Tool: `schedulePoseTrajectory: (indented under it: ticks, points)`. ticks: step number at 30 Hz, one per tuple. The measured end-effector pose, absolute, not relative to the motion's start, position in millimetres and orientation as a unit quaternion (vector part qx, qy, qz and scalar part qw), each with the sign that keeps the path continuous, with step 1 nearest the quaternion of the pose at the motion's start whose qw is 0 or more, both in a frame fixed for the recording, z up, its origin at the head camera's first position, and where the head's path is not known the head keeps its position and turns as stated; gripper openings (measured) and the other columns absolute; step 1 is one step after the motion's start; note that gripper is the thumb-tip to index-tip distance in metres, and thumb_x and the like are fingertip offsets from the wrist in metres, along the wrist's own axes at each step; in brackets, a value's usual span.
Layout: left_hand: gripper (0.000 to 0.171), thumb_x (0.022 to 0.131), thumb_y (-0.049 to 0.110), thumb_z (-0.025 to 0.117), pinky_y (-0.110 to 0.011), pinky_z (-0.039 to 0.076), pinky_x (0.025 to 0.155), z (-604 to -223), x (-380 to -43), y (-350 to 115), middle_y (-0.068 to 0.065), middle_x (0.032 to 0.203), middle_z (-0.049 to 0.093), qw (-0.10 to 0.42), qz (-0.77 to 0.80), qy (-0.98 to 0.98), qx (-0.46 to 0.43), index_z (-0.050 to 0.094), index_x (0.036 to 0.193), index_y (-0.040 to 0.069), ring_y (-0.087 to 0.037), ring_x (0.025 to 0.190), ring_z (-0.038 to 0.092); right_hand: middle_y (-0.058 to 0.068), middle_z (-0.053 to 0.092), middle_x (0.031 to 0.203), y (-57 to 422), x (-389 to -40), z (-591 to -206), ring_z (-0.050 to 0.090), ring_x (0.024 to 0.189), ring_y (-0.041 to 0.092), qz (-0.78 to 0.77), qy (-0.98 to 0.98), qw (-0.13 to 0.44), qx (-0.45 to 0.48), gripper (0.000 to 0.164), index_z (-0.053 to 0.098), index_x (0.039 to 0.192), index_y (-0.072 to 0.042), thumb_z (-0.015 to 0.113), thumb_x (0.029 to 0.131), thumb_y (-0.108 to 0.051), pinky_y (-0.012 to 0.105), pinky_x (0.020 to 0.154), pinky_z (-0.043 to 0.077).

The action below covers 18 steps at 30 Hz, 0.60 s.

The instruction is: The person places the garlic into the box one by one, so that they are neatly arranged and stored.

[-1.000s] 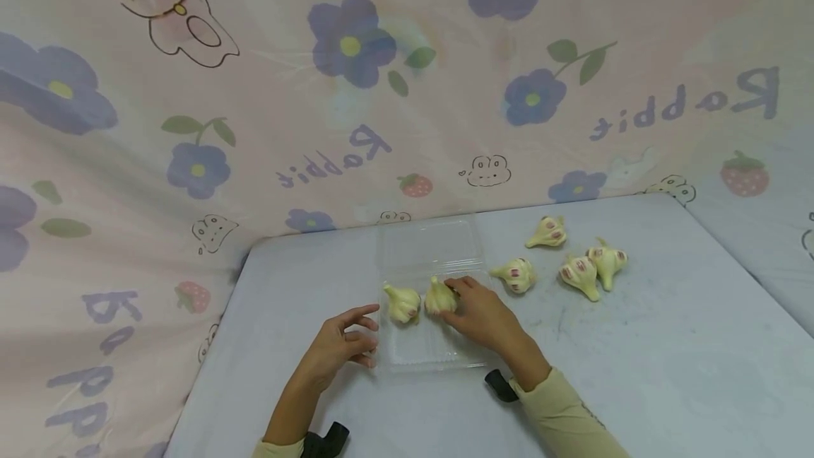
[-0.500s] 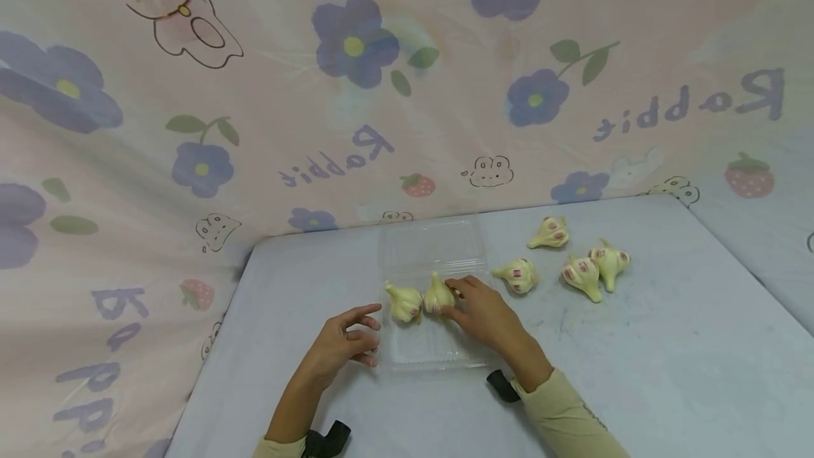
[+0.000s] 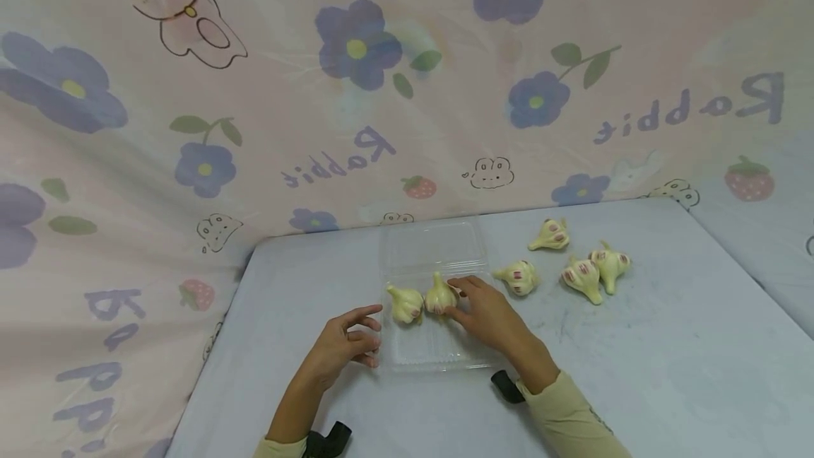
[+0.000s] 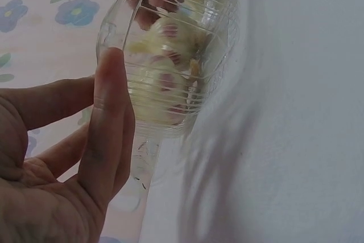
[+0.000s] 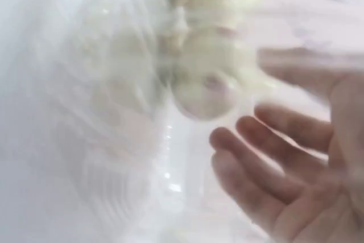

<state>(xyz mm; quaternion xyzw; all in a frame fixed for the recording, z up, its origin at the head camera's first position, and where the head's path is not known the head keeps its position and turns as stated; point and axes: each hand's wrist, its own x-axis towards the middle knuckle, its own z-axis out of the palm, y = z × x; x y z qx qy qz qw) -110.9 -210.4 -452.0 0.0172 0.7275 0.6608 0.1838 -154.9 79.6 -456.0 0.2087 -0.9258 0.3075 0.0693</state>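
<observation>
Two pale yellow garlic bulbs stand side by side in the clear plastic box (image 3: 439,355), the left bulb (image 3: 405,304) beside the right bulb (image 3: 440,295). My right hand (image 3: 486,313) is at the right bulb's right side, thumb and fingers spread; in the blurred right wrist view a gap shows between the fingertips and the nearest bulb (image 5: 205,78). Fingers of my left hand (image 3: 343,345) touch or nearly touch the box's left wall, relaxed and holding nothing. Through the ribbed wall in the left wrist view, a purple-marked bulb (image 4: 165,89) shows.
The box's clear lid (image 3: 432,242) lies folded back behind it. Several loose bulbs lie to the right, among them a near bulb (image 3: 518,278), a back bulb (image 3: 550,235) and a touching pair's front bulb (image 3: 581,278). A printed curtain (image 3: 432,119) hangs behind the white table (image 3: 636,359).
The right bulb has shifted slightly left, nearer the left bulb. My right hand has since edged a little to the right. The left hand stays in place.
</observation>
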Motion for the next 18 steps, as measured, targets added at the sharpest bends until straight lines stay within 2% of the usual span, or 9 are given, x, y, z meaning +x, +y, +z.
schedulePoseTrajectory:
  ticks: [7, 13, 18]
  points:
    - [0.065, 0.088, -0.001, 0.07, -0.03, 0.063, 0.066, -452.3, -109.9, -210.3, -0.017, 0.118, 0.052, 0.184, 0.659, 0.729, 0.013, 0.044, 0.148, 0.002, -0.016, 0.081, 0.063, 0.008, 0.063, 0.13, 103.4, -153.6, -445.0, 0.065, 0.111, 0.031, 0.362, -0.909, 0.032, 0.204, 0.045, 0.061, 0.133, -0.009, 0.072, 0.092, -0.024, 0.046, 0.089, 0.058]
    - [0.066, 0.088, -0.001, 0.071, -0.03, 0.063, 0.065, -451.7, -110.6, -209.5, -0.018, 0.118, 0.052, 0.18, 0.657, 0.732, 0.023, 0.044, 0.147, 0.001, -0.016, 0.081, 0.063, 0.013, 0.064, 0.127, 134.8, -160.5, -436.3, 0.066, 0.109, 0.034, 0.365, -0.905, 0.055, 0.214, 0.045, 0.061, 0.132, -0.008, 0.071, 0.093, -0.026, 0.049, 0.089, 0.058]
    - [0.065, 0.087, -0.002, 0.07, -0.03, 0.063, 0.065, -451.7, -110.5, -209.5, -0.018, 0.118, 0.052, 0.178, 0.657, 0.733, 0.02, 0.045, 0.147, 0.001, -0.016, 0.08, 0.063, 0.015, 0.065, 0.125, 168.0, -168.6, -435.0, 0.066, 0.107, 0.033, 0.366, -0.91, 0.067, 0.186, 0.043, 0.061, 0.132, -0.008, 0.07, 0.094, -0.024, 0.049, 0.087, 0.058]
